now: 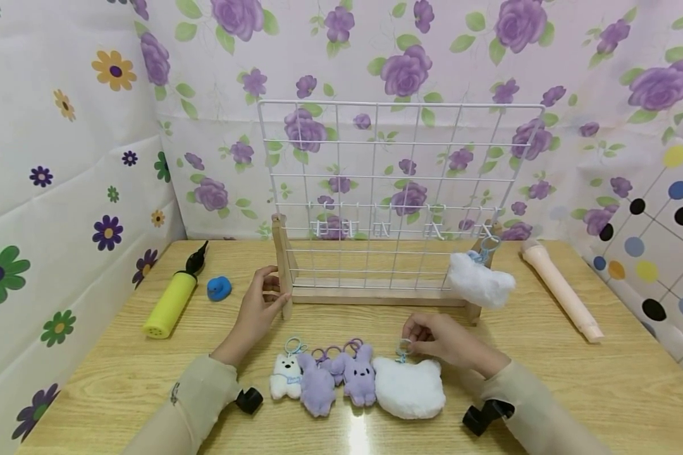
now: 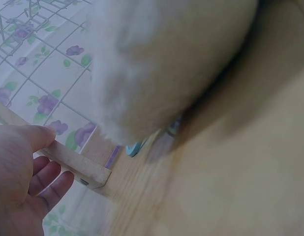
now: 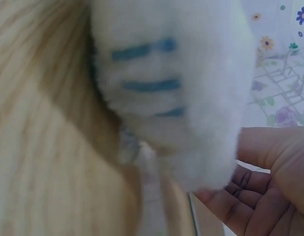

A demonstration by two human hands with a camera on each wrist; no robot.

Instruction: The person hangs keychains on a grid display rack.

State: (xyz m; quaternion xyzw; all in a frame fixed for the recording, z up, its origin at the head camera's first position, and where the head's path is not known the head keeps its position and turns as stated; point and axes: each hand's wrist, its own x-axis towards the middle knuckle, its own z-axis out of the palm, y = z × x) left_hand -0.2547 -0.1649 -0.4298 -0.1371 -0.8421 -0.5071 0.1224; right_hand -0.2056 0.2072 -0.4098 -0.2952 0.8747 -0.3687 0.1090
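Note:
My left hand [image 1: 257,308] holds the left wooden foot [image 1: 283,265] of a white wire grid rack [image 1: 395,178], with the thumb on the wood in the left wrist view. At the front right, my right hand [image 1: 439,340] pinches the key ring [image 1: 404,347] of a white cat-shaped plush keychain [image 1: 410,388], which lies on the table. Left of it lie a purple rabbit plush [image 1: 360,378], another purple plush [image 1: 317,387] and a small white bear-like plush [image 1: 286,377]. A white plush keychain [image 1: 480,280] hangs at the rack's right end. Blurred white fur fills much of both wrist views.
Several white hooks [image 1: 381,229] sit along the lower grid. A yellow-green hand pump [image 1: 172,303] and a blue toy duck [image 1: 219,289] stand to the left. A pale pink tube-like object [image 1: 560,291] lies to the right. Flowered cloth [image 1: 216,114] closes off the back.

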